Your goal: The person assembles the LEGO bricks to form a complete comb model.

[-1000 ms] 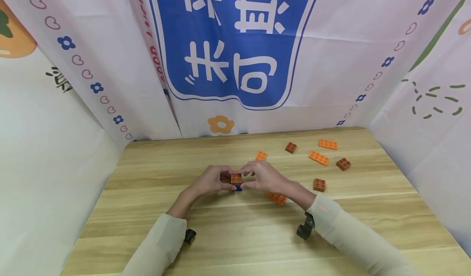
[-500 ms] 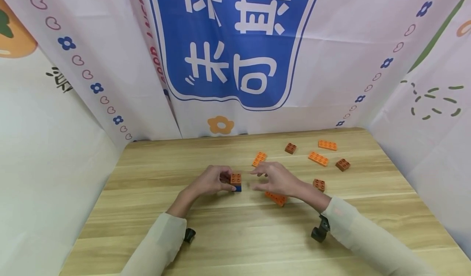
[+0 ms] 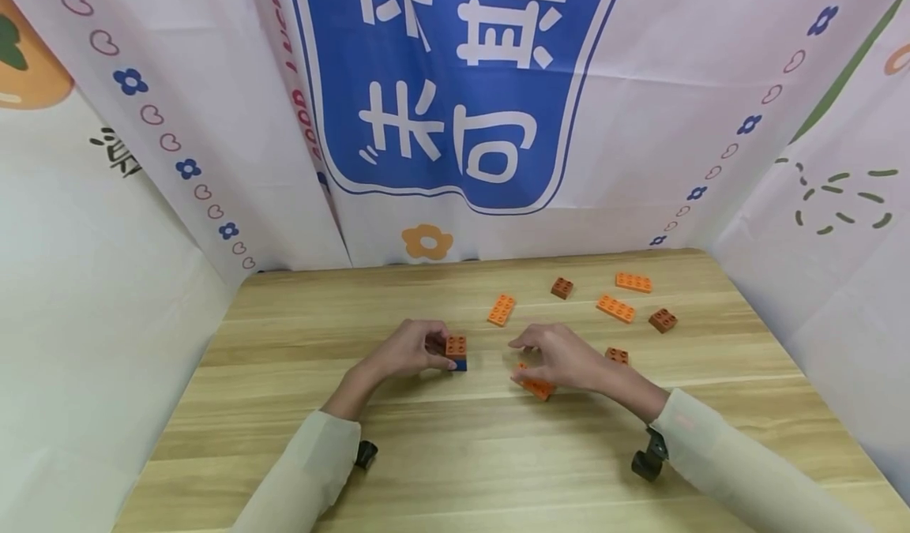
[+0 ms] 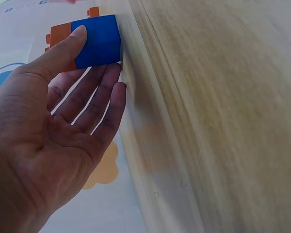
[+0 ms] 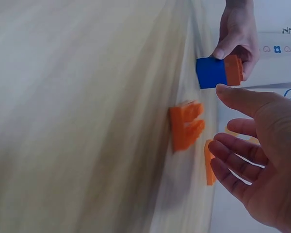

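My left hand (image 3: 408,349) pinches a two-brick stack standing on the wooden table: a blue brick (image 4: 98,42) below and a reddish-brown 2x2 brick (image 3: 456,347) with studs up on top. In the left wrist view the thumb lies across the seam between the two, and the other fingers reach behind. My right hand (image 3: 565,357) is apart from the stack, thumb and fingers loosely spread with nothing between them. Close by its thumb is an orange 2x4 brick (image 3: 536,388), partly covered by the hand in the head view and blurred in the right wrist view (image 5: 177,130).
A flat orange brick (image 3: 501,310) lies beyond the right hand. Farther right are more orange bricks (image 3: 615,308) and brown 2x2 bricks (image 3: 663,320), one brown brick (image 3: 617,355) partly behind the right wrist. A printed cloth (image 3: 604,162) stands along the table's back edge.
My right hand has let go of the stack and moved right and slightly nearer, over to the orange brick. The left hand has stayed in place on the stack.
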Tool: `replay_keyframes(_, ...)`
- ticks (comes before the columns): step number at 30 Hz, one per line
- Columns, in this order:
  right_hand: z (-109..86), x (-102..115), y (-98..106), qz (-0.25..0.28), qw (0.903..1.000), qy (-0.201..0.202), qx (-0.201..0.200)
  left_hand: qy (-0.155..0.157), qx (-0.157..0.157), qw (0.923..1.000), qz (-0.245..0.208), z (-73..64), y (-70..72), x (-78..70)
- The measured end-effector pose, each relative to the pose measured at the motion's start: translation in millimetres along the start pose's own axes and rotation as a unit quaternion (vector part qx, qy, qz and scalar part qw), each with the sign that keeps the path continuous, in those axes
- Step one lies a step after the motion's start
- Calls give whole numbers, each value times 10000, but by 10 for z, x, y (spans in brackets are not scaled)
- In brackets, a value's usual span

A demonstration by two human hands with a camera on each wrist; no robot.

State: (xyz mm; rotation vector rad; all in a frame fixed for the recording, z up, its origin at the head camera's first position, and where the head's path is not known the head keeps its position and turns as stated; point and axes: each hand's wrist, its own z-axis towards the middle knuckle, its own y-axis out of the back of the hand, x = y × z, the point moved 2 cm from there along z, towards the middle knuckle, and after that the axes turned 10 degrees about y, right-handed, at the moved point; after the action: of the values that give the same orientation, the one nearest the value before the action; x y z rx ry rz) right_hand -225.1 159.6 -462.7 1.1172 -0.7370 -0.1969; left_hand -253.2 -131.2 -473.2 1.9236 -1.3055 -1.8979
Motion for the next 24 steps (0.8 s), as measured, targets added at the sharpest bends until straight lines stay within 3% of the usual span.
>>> replay_keyframes(11, -231, -70, -49, -107, 9998, -92, 126, 22, 18, 10000, -12, 1, 2, -7)
replay_keyframes(24, -284, -54, -94, 49, 9999, -103, 6, 52, 57, 10000, -43, -5, 8, -28)
